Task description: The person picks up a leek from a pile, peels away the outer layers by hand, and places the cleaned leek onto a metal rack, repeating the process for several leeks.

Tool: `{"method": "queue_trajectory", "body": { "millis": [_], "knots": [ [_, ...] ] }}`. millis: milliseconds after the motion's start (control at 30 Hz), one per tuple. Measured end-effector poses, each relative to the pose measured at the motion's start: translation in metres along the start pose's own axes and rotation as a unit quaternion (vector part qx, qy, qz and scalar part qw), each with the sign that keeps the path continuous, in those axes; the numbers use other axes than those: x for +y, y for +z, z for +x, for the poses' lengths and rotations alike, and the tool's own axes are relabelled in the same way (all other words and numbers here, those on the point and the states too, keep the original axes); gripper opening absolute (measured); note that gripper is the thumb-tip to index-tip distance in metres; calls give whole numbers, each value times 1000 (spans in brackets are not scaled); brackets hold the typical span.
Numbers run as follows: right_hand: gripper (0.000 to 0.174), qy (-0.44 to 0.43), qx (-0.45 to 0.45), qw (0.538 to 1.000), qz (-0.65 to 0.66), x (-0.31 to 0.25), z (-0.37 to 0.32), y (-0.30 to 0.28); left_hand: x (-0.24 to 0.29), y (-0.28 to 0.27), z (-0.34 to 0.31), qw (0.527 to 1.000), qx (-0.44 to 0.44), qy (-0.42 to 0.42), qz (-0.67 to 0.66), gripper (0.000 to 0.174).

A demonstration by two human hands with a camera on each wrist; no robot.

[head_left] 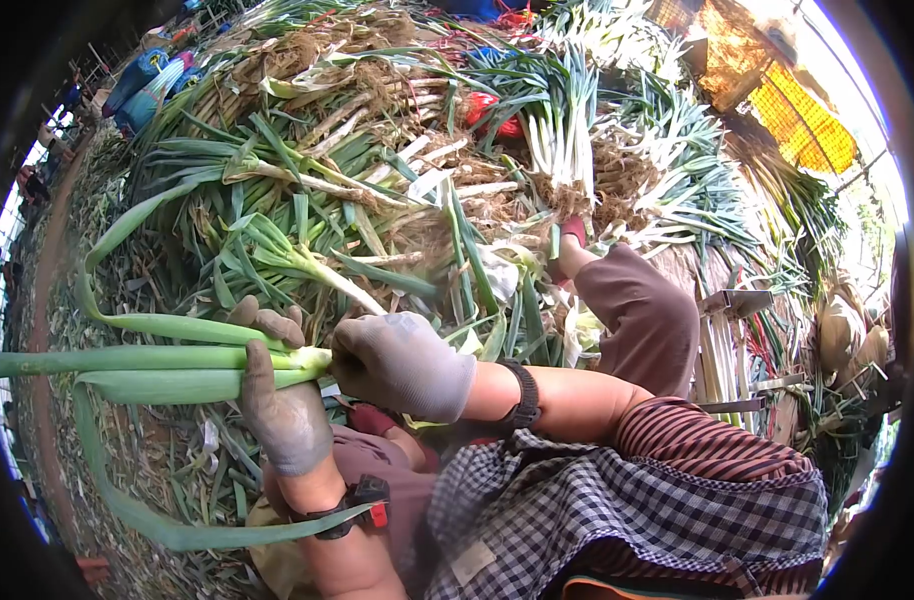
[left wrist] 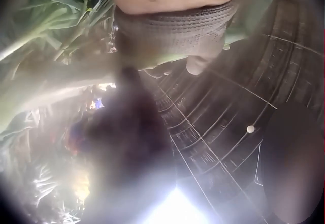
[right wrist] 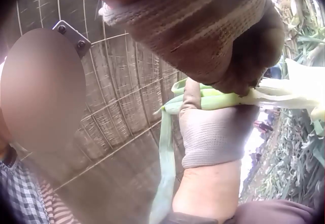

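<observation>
A leek with long green leaves [head_left: 167,385] lies across my gloved left hand [head_left: 285,415], whose fingers grip it where the leaves meet the stalk. Right beside it, my gloved right hand [head_left: 402,365] has its fingers curled on the pale part of the same leek and covers the stalk beyond in the head view. From the right wrist, the white stalk [right wrist: 289,94] shows past the right hand, with loose pale layers at its end. One long leaf droops over the left wrist. The left wrist view is blurred and bright below the left glove [left wrist: 172,36].
A large heap of leeks [head_left: 317,170] with roots and leaves spreads in front of me. Another leek [head_left: 342,285] lies just beyond my hands. A bundle of leeks [head_left: 562,130] stands farther back. At the right is a metal stand [head_left: 732,303]; cut leaves [head_left: 167,500] litter the ground at left.
</observation>
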State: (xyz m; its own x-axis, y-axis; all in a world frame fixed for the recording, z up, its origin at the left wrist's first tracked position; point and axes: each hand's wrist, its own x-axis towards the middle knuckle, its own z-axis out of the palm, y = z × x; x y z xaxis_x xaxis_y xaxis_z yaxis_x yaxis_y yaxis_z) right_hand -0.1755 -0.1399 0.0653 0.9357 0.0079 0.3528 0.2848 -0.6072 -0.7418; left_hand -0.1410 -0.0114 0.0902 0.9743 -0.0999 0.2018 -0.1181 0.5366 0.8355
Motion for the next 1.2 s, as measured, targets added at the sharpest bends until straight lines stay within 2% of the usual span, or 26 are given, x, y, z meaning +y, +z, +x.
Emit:
{"method": "queue_trajectory", "body": {
  "millis": [67,100,167,200,233,267,333,400,433,500,533,567,600,633,667,733,800,867,900,933,1000,1133,1200],
  "knots": [
    [10,5,20,997,-77,8,-8,-4,5,-1,0,1000,20,8,7,48],
    [11,-1,54,995,-80,31,-16,4,9,-5,1,999,24,33,16,47],
    [11,56,25,982,-178,64,-34,-5,17,-14,4,997,15,63,29,47],
    [11,98,-25,968,-231,80,-39,-13,17,-16,3,997,17,64,27,47],
    [9,131,-62,942,-303,105,-48,-14,18,-17,3,998,20,58,14,48],
    [8,173,-78,911,-367,107,-49,-21,18,-17,1,998,22,51,1,49],
    [10,114,-30,943,-311,103,-44,-34,18,-8,-1,999,20,48,12,54],
    [16,25,-23,992,-119,62,-23,-48,16,6,-2,997,55,55,-7,57],
    [19,-13,-27,999,-30,46,-15,-47,14,6,-1,997,51,52,-7,57],
    [25,-72,-14,991,115,25,0,-33,9,4,2,995,-39,65,57,59],
    [27,-91,0,981,172,16,5,-24,7,4,3,995,-39,66,57,59],
    [30,17,-93,964,247,10,9,-21,5,4,4,993,-64,73,63,60],
    [34,124,-185,922,316,6,11,-18,3,3,4,991,-88,80,69,61],
    [27,131,-186,907,355,6,12,-15,3,2,3,994,-62,70,50,61],
    [27,132,-189,906,354,9,13,-16,3,0,2,995,-59,71,50,61],
    [20,138,-231,867,420,18,16,-18,4,-7,3,988,-130,78,22,60],
    [15,111,-221,864,439,30,12,-12,4,-6,1,987,-135,79,29,61],
    [14,156,-229,851,446,22,8,-25,4,-4,1,988,-133,68,43,64],
    [16,180,-202,835,480,12,6,-29,5,-4,1,988,-132,67,42,64],
    [16,182,-203,834,479,13,4,-26,5,-3,1,989,-122,51,58,66],
    [21,156,-199,872,419,14,1,-20,6,-3,-1,990,-113,32,75,67],
    [24,162,-241,853,434,22,0,-24,8,-6,-3,987,-142,18,75,73],
    [23,189,-256,841,438,20,-5,-23,7,-11,-5,978,-199,-2,58,75]
  ]
}}
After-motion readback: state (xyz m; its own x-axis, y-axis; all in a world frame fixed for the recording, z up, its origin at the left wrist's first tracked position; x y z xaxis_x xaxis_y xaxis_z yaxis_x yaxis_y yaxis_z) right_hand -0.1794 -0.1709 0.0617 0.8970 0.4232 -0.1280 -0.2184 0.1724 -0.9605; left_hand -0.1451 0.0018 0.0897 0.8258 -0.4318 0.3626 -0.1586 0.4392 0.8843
